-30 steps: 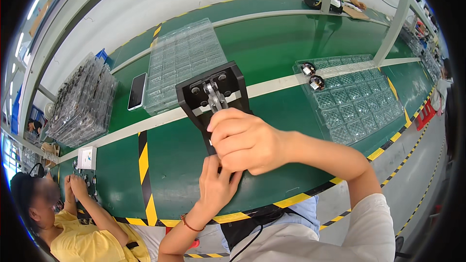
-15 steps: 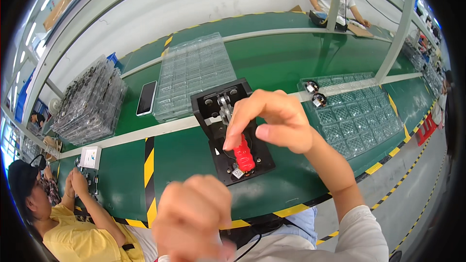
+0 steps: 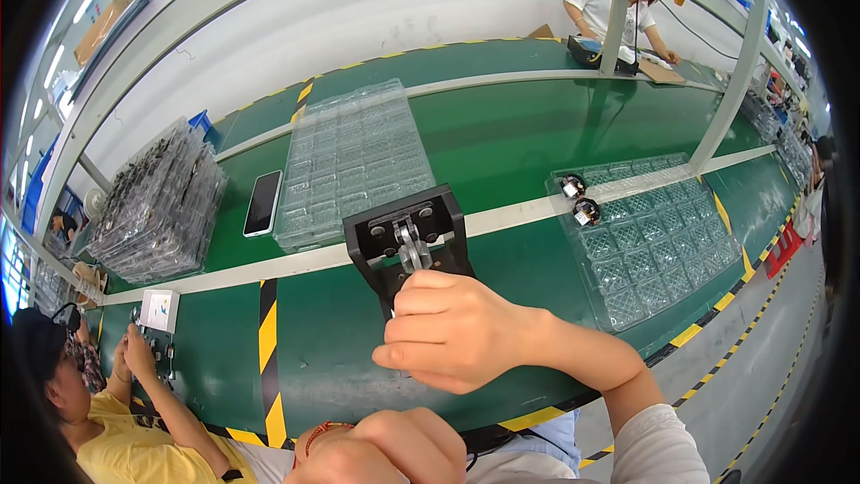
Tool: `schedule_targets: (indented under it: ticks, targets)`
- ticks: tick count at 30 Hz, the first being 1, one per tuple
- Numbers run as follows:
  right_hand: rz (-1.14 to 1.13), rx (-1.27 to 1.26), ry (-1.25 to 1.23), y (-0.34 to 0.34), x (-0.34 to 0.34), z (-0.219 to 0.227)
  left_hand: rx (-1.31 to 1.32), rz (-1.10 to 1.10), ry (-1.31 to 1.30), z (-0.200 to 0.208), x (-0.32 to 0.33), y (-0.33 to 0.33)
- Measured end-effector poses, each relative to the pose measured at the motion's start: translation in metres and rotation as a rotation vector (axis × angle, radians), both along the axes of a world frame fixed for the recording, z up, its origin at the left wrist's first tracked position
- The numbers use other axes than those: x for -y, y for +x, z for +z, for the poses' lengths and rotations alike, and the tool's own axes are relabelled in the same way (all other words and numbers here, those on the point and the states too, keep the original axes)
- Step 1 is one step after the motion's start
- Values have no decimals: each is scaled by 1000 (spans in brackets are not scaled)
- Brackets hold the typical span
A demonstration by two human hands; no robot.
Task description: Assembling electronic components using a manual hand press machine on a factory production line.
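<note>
A black fixture (image 3: 360, 231) with a metal toggle clamp (image 3: 411, 246) stands on the green bench in front of me. My right hand (image 3: 457, 330) is closed in a fist at its near side, over the clamp's handle. The red grip and the fixture's base are hidden beneath this hand, so whatever lies on the base does not show. Low at the bottom edge, my left hand (image 3: 394, 448) has its fingers folded in, apart from the fixture. A red cord circles that wrist. What the left fingers hold, if anything, is out of sight.
Right of the fixture lies a clear plastic tray (image 3: 658, 255) with two round black parts (image 3: 587, 211) in its corner cells. Clear trays (image 3: 354, 157), a phone (image 3: 263, 203) and a tall tray stack (image 3: 161, 206) stand left. A metal rail crosses behind. A co-worker in yellow (image 3: 148, 435) sits left.
My right hand has gone from loosely curled above the red handle to closed over it, nearer to me. My left hand has dropped toward the bottom edge. The view has shifted slightly.
</note>
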State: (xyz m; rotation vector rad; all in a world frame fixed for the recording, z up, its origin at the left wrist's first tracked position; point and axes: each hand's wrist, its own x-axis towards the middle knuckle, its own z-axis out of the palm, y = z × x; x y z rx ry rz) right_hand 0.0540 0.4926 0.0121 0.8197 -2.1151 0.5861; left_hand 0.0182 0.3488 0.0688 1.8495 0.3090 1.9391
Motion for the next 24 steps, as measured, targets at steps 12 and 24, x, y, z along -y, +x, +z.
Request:
schedule_targets:
  ticks: [12, 24]
  targets:
    - [-95, 22, 105, 9, 4, 9, 57, -65, -80, 0, 5, -3]
    - [-198, 916, 382, 77, 43, -90, 76, -69, -60, 8, 16, -10]
